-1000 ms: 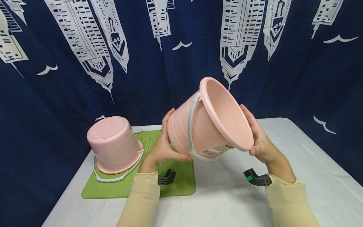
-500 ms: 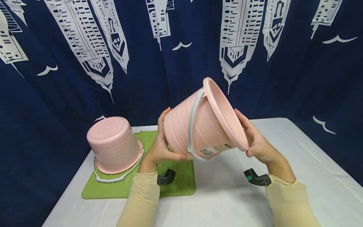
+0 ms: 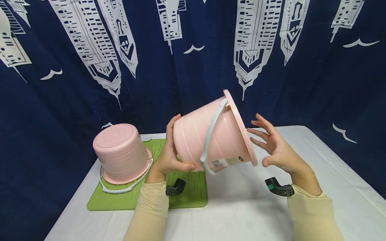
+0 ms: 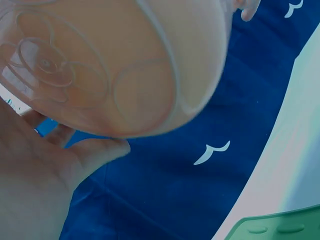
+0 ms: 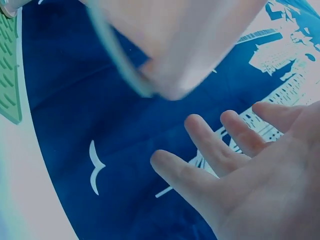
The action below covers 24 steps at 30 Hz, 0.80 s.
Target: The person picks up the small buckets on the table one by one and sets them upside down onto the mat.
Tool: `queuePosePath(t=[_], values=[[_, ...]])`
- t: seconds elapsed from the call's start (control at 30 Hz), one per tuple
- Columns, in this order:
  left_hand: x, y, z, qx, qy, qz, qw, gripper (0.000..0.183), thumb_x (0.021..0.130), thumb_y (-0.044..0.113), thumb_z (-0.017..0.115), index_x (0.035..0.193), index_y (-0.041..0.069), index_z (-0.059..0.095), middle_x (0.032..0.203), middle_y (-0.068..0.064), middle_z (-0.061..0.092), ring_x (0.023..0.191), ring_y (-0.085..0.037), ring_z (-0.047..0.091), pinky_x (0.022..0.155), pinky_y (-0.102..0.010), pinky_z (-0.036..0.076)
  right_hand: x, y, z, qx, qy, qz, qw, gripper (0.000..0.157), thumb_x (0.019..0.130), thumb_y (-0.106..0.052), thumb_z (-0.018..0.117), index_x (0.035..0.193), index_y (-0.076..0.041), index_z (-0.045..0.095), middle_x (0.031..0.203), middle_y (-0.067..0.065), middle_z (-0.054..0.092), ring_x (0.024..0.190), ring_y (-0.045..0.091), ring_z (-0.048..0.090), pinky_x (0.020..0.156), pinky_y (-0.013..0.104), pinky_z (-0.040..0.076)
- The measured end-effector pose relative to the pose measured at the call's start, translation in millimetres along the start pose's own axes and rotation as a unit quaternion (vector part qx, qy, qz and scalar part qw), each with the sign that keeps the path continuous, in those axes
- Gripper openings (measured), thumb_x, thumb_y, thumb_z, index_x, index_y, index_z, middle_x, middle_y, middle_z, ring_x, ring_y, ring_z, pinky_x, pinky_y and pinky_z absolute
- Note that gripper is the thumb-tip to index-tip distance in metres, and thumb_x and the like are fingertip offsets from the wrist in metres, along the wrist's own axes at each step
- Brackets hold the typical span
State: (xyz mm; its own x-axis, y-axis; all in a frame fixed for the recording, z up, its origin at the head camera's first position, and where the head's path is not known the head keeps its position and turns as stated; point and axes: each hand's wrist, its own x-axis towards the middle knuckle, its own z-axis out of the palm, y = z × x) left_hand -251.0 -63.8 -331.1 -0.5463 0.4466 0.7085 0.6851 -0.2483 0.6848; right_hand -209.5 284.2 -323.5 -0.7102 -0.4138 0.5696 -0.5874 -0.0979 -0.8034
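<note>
A pink bucket (image 3: 211, 134) with a pale grey handle is held in the air, lying nearly on its side with its mouth to the right. My left hand (image 3: 170, 154) grips it round the base end, thumb below and fingers behind. In the left wrist view the bucket's ringed bottom (image 4: 60, 60) shows above the thumb. Just right of the rim, my right hand (image 3: 277, 147) is spread, apart from the bucket. The right wrist view also shows its fingers (image 5: 210, 145) straight and touching nothing.
A second pink bucket (image 3: 122, 154) stands upside down at the left on a green ridged mat (image 3: 190, 197), its handle lying round the rim. The white-covered table (image 3: 241, 214) ends at a dark blue curtain (image 3: 193, 83) with white printed buildings.
The held bucket has turned so its mouth faces further right and away, hiding the inside. My right hand has let go of the rim and drawn back to the right.
</note>
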Motion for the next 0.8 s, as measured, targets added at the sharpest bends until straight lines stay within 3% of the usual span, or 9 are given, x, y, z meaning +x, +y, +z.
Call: queuePosePath(t=[0.2, 0.3, 0.43, 0.63, 0.8], values=[[-0.1, -1.8, -2.2, 0.016, -0.021, -0.025, 0.9993, 0.141, 0.059, 0.052, 0.095, 0.16, 0.019, 0.003, 0.147, -0.012, 0.034, 0.121, -0.033, 0.046, 0.087, -0.052, 0.054, -0.2, -11.1, -0.4, -0.006, 0.035, -0.016, 0.999, 0.12, 0.07, -0.031, 0.093, 0.162, -0.014, 0.018, 0.159, 0.016, 0.019, 0.143, 0.027, 0.034, 0.108, 0.026, 0.038], [0.1, -2.7, -2.7, 0.043, -0.028, -0.037, 0.998, 0.141, 0.055, 0.037, 0.099, 0.16, 0.019, 0.006, 0.147, -0.009, 0.033, 0.124, -0.029, 0.044, 0.091, -0.05, 0.052, -0.2, -14.7, 0.2, -0.006, 0.04, -0.027, 0.999, 0.121, 0.069, -0.023, 0.094, 0.162, -0.011, 0.019, 0.159, 0.018, 0.019, 0.143, 0.027, 0.034, 0.11, 0.027, 0.037], [1.5, -0.5, -0.9, 0.099, -0.034, -0.044, 0.9935, 0.139, 0.049, 0.014, 0.098, 0.16, 0.028, 0.015, 0.15, -0.002, 0.027, 0.131, -0.023, 0.036, 0.099, -0.049, 0.047, 1.2, -19.5, 2.4, -0.023, 0.043, -0.036, 0.998, 0.121, 0.066, -0.012, 0.096, 0.161, -0.009, 0.02, 0.16, 0.017, 0.02, 0.144, 0.026, 0.034, 0.11, 0.026, 0.036], [2.9, 4.6, 2.1, 0.172, -0.043, -0.058, 0.9825, 0.138, 0.046, 0.019, 0.101, 0.158, 0.033, 0.022, 0.157, 0.005, 0.019, 0.139, -0.018, 0.025, 0.105, -0.052, 0.038, 3.0, -23.8, 6.6, -0.062, 0.048, -0.032, 0.996, 0.127, 0.06, -0.004, 0.098, 0.161, -0.008, 0.021, 0.16, 0.016, 0.023, 0.144, 0.024, 0.033, 0.109, 0.024, 0.035], [3.1, 5.3, 3.9, 0.204, -0.047, -0.08, 0.9746, 0.137, 0.044, 0.026, 0.103, 0.157, 0.037, 0.025, 0.157, 0.007, 0.019, 0.142, -0.016, 0.017, 0.106, -0.052, 0.037, 4.7, -25.1, 10.2, -0.107, 0.046, -0.031, 0.993, 0.132, 0.054, 0.003, 0.098, 0.16, -0.007, 0.021, 0.16, 0.016, 0.024, 0.145, 0.019, 0.032, 0.11, 0.022, 0.032]])
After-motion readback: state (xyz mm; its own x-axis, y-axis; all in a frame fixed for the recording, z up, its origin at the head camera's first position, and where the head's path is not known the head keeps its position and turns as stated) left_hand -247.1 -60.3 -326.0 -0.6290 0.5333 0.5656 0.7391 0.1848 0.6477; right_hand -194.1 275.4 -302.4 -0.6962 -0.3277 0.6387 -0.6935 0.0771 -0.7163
